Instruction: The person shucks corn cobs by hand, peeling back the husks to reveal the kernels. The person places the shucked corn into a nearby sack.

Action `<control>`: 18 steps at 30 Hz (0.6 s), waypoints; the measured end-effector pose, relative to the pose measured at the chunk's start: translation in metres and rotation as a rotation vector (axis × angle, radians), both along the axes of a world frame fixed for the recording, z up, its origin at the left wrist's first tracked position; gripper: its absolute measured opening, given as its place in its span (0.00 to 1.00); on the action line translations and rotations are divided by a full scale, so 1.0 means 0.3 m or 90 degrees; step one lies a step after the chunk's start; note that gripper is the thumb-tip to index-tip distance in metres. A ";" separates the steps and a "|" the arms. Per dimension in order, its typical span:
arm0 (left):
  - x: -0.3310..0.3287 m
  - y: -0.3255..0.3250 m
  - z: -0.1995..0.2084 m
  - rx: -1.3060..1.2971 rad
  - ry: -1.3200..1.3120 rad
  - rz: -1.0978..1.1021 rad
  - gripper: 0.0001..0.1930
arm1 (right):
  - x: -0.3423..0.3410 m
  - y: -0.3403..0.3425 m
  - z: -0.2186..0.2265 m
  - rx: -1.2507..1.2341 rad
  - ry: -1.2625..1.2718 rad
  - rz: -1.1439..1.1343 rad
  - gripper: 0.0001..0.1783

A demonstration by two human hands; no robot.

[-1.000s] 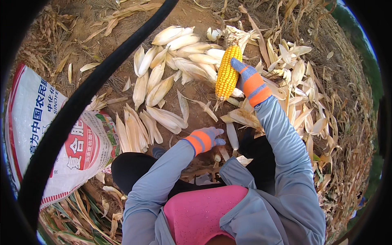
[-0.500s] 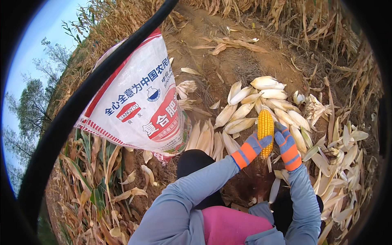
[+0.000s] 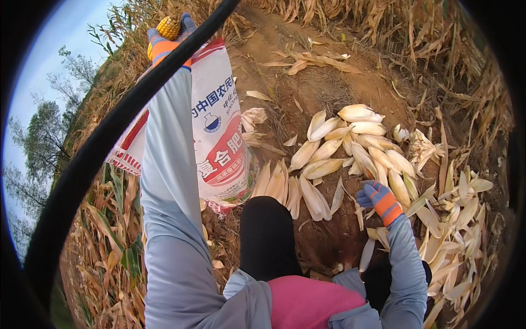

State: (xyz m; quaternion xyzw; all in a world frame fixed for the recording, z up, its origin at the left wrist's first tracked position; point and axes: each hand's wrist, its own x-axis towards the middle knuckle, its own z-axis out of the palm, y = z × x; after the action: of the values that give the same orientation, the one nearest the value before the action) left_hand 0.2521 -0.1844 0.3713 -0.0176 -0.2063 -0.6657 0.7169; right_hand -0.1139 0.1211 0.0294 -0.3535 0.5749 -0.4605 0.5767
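My left hand (image 3: 166, 48), in a grey glove with an orange band, reaches far out to the upper left. It grips a bare yellow corn cob (image 3: 169, 26) at the top of a white and red woven sack (image 3: 222, 148). The black strap and my sleeve cover part of the sack. Low over the ground on the right, my right hand (image 3: 382, 200) wears a matching glove. Its fingers are curled together and no object shows in them. Just beyond it lies a pile of corn ears still in pale husks (image 3: 359, 137).
Loose stripped husks (image 3: 460, 219) are heaped along the right. More husks (image 3: 276, 183) lie beside the sack's base. Dry corn stalks (image 3: 109, 230) stand at the lower left and along the far edge. A black strap (image 3: 109, 131) crosses the view at the left.
My left hand has carried the corn cob from in front of the pile up and left to the sack's top. My right hand has let go of the cob and stays near the pile, fingers curled.
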 end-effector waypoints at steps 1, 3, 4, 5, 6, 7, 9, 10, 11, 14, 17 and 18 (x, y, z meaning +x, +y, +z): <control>0.046 -0.003 0.031 -0.027 0.013 0.033 0.28 | 0.019 -0.003 0.010 0.000 -0.005 0.020 0.18; 0.144 -0.054 -0.010 -0.032 -0.016 -0.087 0.27 | 0.012 0.010 0.014 0.007 0.023 0.020 0.18; 0.144 -0.069 -0.047 -0.080 -0.059 -0.100 0.27 | -0.012 -0.003 0.025 0.031 0.054 0.032 0.20; 0.111 -0.013 -0.067 -0.119 -0.178 0.016 0.26 | -0.003 -0.004 0.021 0.017 0.055 0.045 0.20; 0.056 0.032 -0.098 -0.142 -0.291 0.133 0.25 | -0.004 -0.003 0.030 0.025 0.076 0.044 0.20; 0.105 0.015 -0.120 -0.174 -0.275 -0.023 0.23 | -0.008 -0.013 0.009 0.024 0.056 0.051 0.20; -0.061 0.151 -0.183 -0.244 -0.327 -0.123 0.09 | -0.012 -0.015 0.009 0.028 0.068 0.045 0.20; -0.108 0.215 -0.207 -0.281 -0.402 -0.208 0.10 | -0.007 -0.019 0.021 0.015 0.070 0.044 0.20; -0.294 0.179 -0.328 -0.338 -0.417 -0.348 0.11 | -0.108 0.021 0.026 0.021 0.113 -0.022 0.20; -0.464 0.321 -0.469 -0.392 -0.265 -0.705 0.12 | -0.030 -0.026 0.047 0.028 0.064 0.005 0.19; -0.552 0.282 -0.777 -0.131 -0.435 -0.549 0.18 | -0.103 -0.006 0.021 0.051 0.112 -0.051 0.18; -0.577 0.318 -0.827 -0.071 -0.474 -0.506 0.16 | -0.110 -0.012 0.010 0.053 0.119 -0.059 0.18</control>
State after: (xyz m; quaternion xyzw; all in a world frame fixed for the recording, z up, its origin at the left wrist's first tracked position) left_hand 0.0791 -0.0889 0.1233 0.1044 -0.4585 -0.8345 0.2871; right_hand -0.1470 0.1176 0.0323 -0.3438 0.6604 -0.4277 0.5126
